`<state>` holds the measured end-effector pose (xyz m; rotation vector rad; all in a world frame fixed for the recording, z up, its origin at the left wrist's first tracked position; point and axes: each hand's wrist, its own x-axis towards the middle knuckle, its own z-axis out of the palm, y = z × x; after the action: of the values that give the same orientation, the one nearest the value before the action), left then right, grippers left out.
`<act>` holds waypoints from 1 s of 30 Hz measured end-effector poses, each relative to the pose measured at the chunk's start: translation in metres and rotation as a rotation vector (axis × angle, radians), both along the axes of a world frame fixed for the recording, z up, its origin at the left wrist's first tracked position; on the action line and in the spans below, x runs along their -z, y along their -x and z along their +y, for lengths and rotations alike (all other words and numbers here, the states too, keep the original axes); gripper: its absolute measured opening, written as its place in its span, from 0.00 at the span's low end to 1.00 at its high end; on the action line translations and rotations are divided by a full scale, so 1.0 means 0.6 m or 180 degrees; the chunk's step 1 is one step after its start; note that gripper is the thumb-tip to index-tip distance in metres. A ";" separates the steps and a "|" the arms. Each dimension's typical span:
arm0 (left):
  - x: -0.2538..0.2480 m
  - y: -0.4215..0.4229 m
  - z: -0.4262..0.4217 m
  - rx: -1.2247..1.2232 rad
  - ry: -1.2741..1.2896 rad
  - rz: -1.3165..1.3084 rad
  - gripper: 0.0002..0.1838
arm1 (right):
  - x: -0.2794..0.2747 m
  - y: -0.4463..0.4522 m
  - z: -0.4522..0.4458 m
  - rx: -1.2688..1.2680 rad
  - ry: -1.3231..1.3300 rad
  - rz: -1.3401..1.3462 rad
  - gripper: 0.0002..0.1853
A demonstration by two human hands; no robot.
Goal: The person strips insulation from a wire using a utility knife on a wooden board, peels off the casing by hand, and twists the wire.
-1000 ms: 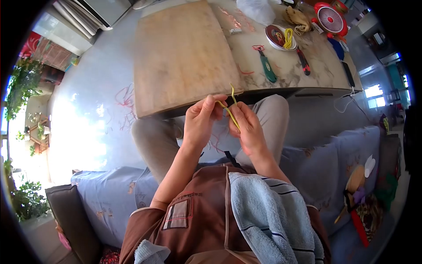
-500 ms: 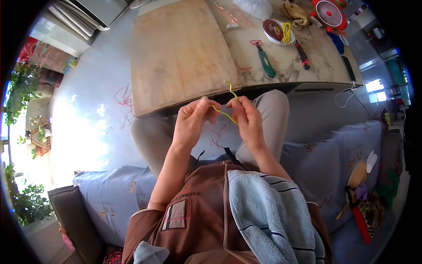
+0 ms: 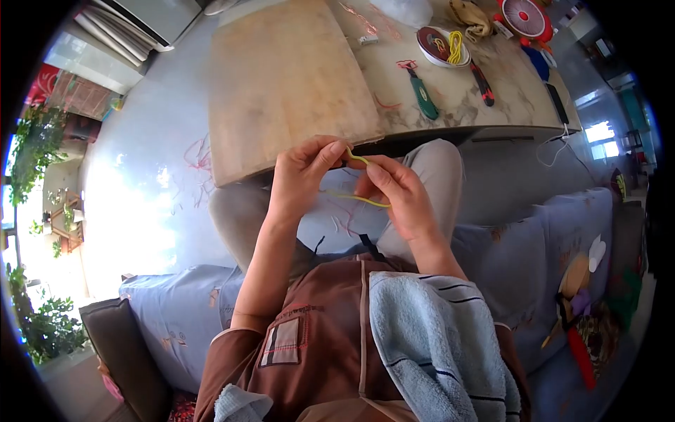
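A short yellow wire [image 3: 358, 158] is stretched between my two hands, above my knees and close to the board's near edge. My left hand [image 3: 304, 174] pinches one end between thumb and forefinger. My right hand [image 3: 399, 195] grips the wire further along, fingers curled and thumb on top. Below the right fingers, the wire's other end sticks out to the left, slightly blurred. The wooden board [image 3: 288, 77] lies just beyond my hands on the marble-patterned table [image 3: 394, 112].
On the table are a green-handled tool [image 3: 424, 97], a red-and-black handled tool [image 3: 483, 84], a white bowl [image 3: 450, 64] with a yellow wire coil [image 3: 455, 46], and a red fan [image 3: 526, 20]. Wire scraps [image 3: 198, 158] litter the floor. A blue towel [image 3: 436, 337] lies on my lap.
My left hand has moved up and now pinches the wire end that stood free above my right hand. The other end now hangs free to the left. My right hand has turned.
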<state>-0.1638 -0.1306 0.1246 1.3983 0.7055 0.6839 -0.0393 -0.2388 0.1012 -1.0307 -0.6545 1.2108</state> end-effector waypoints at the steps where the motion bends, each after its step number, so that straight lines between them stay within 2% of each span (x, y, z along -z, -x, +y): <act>1: -0.003 0.000 0.000 0.0014 0.0010 -0.0040 0.10 | -0.005 0.000 -0.002 -0.0056 0.0096 0.0170 0.14; 3: -0.004 0.003 0.004 0.0146 0.0087 -0.0176 0.12 | -0.019 -0.003 -0.003 -0.0197 0.0263 0.0491 0.15; 7: 0.005 0.012 0.012 0.0238 0.0108 -0.0160 0.14 | -0.020 -0.001 -0.010 -0.0263 0.0129 -0.0541 0.15; 10: 0.012 0.010 0.017 0.0554 0.1059 -0.0566 0.12 | -0.028 0.008 -0.019 -0.0147 0.0125 -0.0931 0.15; 13: 0.020 0.003 0.027 0.0596 0.1273 -0.0537 0.13 | -0.025 -0.001 -0.010 -0.0061 -0.0056 -0.0908 0.14; 15: 0.008 0.001 0.015 0.0238 0.0736 -0.0529 0.15 | -0.021 -0.002 -0.003 0.0164 -0.0116 -0.0769 0.12; 16: 0.002 -0.003 0.011 0.0080 0.0458 -0.0524 0.15 | -0.016 -0.007 0.001 0.0257 -0.0051 -0.0979 0.12; 18: 0.008 0.019 0.015 0.0597 -0.1185 0.0213 0.12 | -0.005 -0.018 0.011 0.0444 0.0085 -0.1387 0.12; 21: -0.008 0.031 -0.006 0.1047 -0.3188 0.1166 0.07 | -0.010 -0.034 0.028 0.0032 0.0334 -0.0249 0.15; 25: -0.002 0.037 -0.002 0.1472 -0.3515 0.1078 0.05 | -0.004 -0.072 0.058 -0.1587 0.0376 0.0991 0.22; 28: -0.012 0.040 -0.001 0.1640 -0.3748 0.1111 0.06 | -0.001 -0.084 0.070 -0.2489 0.0025 0.0512 0.21; 29: -0.013 0.041 0.002 0.1574 -0.3763 0.1007 0.06 | -0.006 -0.082 0.071 -0.2657 0.0052 0.0910 0.17; 30: -0.013 0.042 0.005 0.1505 -0.3779 0.0907 0.07 | -0.001 -0.081 0.071 -0.2127 -0.0025 0.1255 0.16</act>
<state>-0.1892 -0.1278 0.1325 2.6773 0.0882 0.5163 0.0096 -0.1961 0.1018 -0.5383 -0.7090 1.9274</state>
